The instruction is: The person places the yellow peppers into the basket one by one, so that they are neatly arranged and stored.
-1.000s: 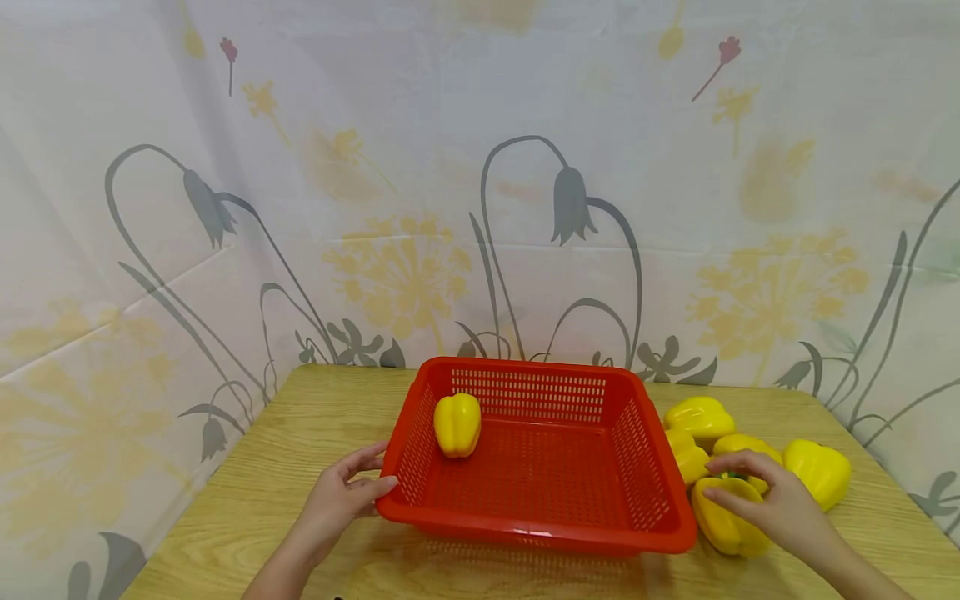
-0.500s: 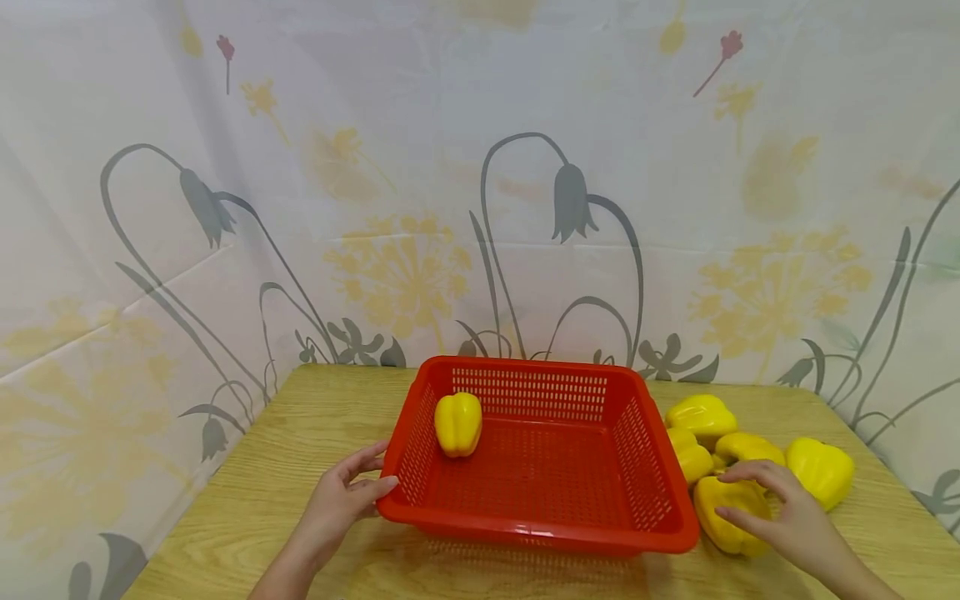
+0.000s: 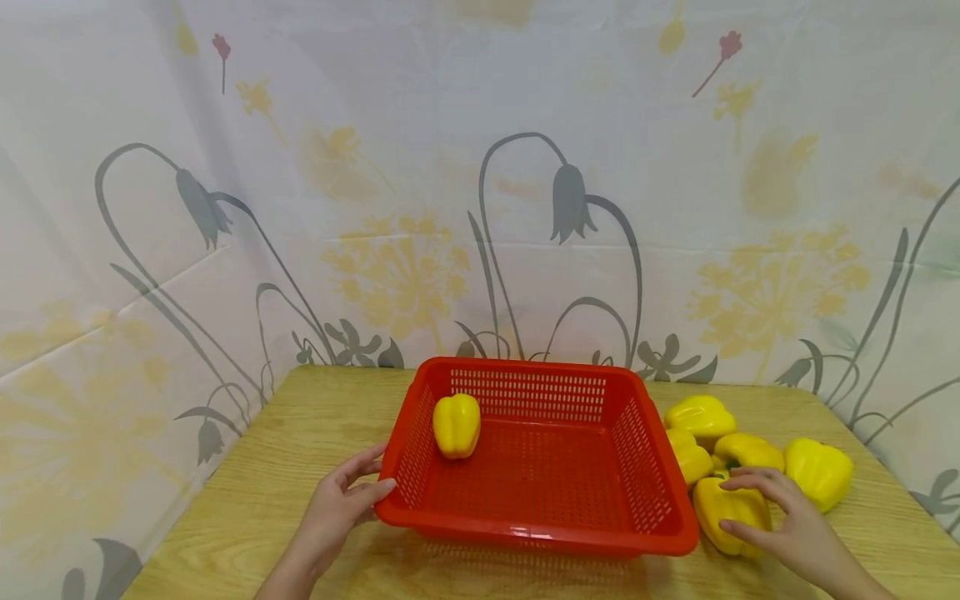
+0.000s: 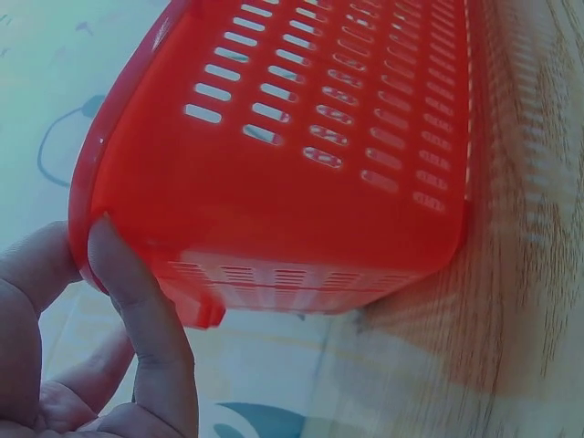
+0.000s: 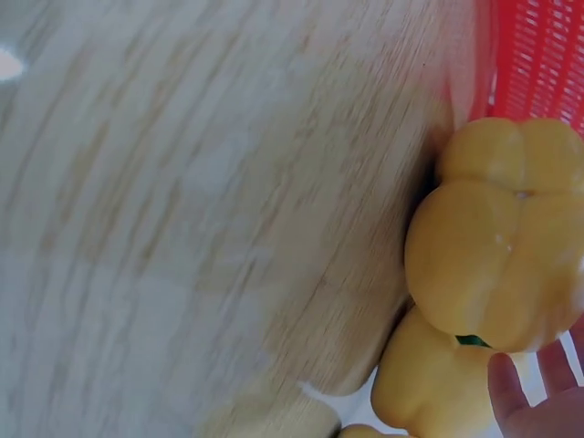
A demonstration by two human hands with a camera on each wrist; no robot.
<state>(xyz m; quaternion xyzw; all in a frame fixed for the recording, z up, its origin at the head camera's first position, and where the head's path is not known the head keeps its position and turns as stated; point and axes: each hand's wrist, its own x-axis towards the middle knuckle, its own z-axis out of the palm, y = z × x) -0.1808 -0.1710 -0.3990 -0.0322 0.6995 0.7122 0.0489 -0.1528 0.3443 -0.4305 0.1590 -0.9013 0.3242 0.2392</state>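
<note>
As left fingers [image 3: 363, 461] pinch a plastic basket [image 3: 525, 532], loose right fingers [image 3: 763, 482] flank one pepper [image 3: 724, 505].

Table [image 3: 225, 533]: light wood grain, filling the lower part of the head view — faint reflections show on its surface.
Basket [image 3: 536, 533]: red, slotted, standing at lower centre.
Peppers [image 3: 819, 473]: yellow, at least five, bunched at lower right — just beside the basket's right wall.
</note>
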